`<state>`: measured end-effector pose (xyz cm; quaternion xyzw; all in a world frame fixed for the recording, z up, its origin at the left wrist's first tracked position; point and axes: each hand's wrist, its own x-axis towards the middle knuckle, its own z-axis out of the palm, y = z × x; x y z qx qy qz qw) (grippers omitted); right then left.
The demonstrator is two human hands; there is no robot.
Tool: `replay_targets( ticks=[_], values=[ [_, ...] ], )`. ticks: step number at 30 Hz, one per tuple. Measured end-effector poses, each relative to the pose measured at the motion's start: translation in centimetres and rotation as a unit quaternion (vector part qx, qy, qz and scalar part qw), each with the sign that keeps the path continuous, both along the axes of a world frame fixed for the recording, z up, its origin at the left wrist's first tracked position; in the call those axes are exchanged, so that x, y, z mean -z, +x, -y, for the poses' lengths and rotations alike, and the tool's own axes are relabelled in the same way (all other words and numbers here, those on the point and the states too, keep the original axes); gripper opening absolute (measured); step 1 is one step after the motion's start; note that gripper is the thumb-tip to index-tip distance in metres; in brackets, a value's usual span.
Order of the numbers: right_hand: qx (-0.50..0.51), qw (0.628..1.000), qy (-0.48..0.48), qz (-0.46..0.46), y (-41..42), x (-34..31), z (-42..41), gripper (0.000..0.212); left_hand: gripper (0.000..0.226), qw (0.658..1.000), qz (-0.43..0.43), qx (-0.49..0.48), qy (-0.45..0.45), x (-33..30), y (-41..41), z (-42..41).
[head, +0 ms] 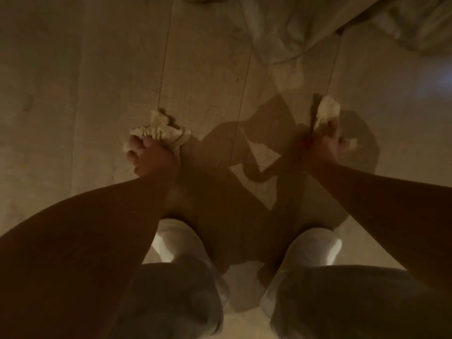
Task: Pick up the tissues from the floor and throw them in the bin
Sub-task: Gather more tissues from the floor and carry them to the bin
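I look straight down at a dim, pale tiled floor. My left hand [152,155] is closed around a crumpled white tissue [161,129] whose folds stick out past the fingers. My right hand [322,145] grips another crumpled white tissue [326,110], with a scrap of it showing at the right of the hand. Both hands are held low over the floor, about a shoulder's width apart. No bin is in view.
My two feet in white shoes [178,238] [315,243] stand at the bottom centre. White crumpled bedding or cloth [293,28] hangs at the top right, and its pale reflection shows on the shiny floor. Shadows of my arms fall between the hands.
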<state>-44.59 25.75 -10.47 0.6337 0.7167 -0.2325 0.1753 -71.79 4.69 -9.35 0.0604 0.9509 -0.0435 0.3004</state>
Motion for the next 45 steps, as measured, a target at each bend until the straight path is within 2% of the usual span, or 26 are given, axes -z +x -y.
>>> replay_targets(
  ticks=[2,4,6,7,10,13,15,18,20,24,29,33,37,40,43,45],
  values=[
    [-0.014,1.0,0.005,-0.005,0.1,-0.6,0.5,0.037,0.074,1.0,-0.021,-0.001,0.022,-0.8,0.3,-0.1],
    [0.03,0.998,-0.002,-0.047,0.0,-0.8,0.8,0.04,0.062,0.998,-0.02,0.009,0.055,-1.0,0.0,0.0],
    [0.083,0.993,-0.008,-0.085,-0.1,-0.5,0.3,0.04,0.054,0.995,0.01,0.003,0.099,-1.3,-0.1,0.1],
    [0.074,0.992,-0.029,-0.096,-0.1,-0.4,0.1,0.031,0.055,0.992,0.038,-0.011,0.121,-1.6,-0.1,-0.1],
    [0.075,0.987,-0.111,-0.089,-1.0,-2.9,0.4,0.009,0.057,0.991,0.097,0.003,0.097,-3.8,0.8,-0.6],
    [0.107,0.975,-0.153,-0.117,-0.8,-7.6,1.4,0.015,0.044,0.989,0.11,-0.022,0.093,-7.9,2.4,-0.6],
    [0.112,0.971,-0.17,-0.127,-1.0,-12.2,2.7,0.007,0.043,0.984,0.127,-0.05,0.114,-12.4,4.0,-0.4],
    [0.101,0.968,-0.195,-0.126,-0.9,-20.3,5.2,0.023,0.04,0.973,0.18,-0.075,0.12,-21.3,6.1,0.6],
    [0.081,0.968,-0.207,-0.115,-0.5,-26.1,6.8,0.017,0.04,0.969,0.207,-0.074,0.116,-27.4,7.4,2.0],
    [0.05,0.962,-0.243,-0.118,0.0,-37.9,9.8,0.014,0.045,0.969,0.201,-0.101,0.104,-40.2,9.3,5.2],
    [-0.002,0.952,-0.278,-0.127,-1.8,-49.2,13.1,0.022,0.024,0.954,0.188,-0.191,0.138,-52.0,10.4,9.6],
    [-0.076,0.945,-0.279,-0.151,-5.1,-53.7,16.1,0.015,0.017,0.929,0.172,-0.278,0.171,-56.0,10.5,14.4],
    [-0.115,0.945,-0.26,-0.165,-9.7,-56.4,20.7,0.016,0.023,0.887,0.181,-0.367,0.214,-58.0,10.3,20.0],
    [-0.119,0.935,-0.265,-0.203,-13.6,-57.2,26.0,0.031,0.033,0.854,0.204,-0.412,0.242,-57.5,9.5,25.4],
    [-0.103,0.926,-0.272,-0.242,-17.6,-57.0,33.0,0.041,0.027,0.862,0.204,-0.398,0.239,-56.5,7.5,32.4],
    [-0.085,0.923,-0.288,-0.241,-19.9,-56.8,38.1,0.036,0.029,0.871,0.188,-0.393,0.228,-55.8,5.8,38.1]
  ],
)
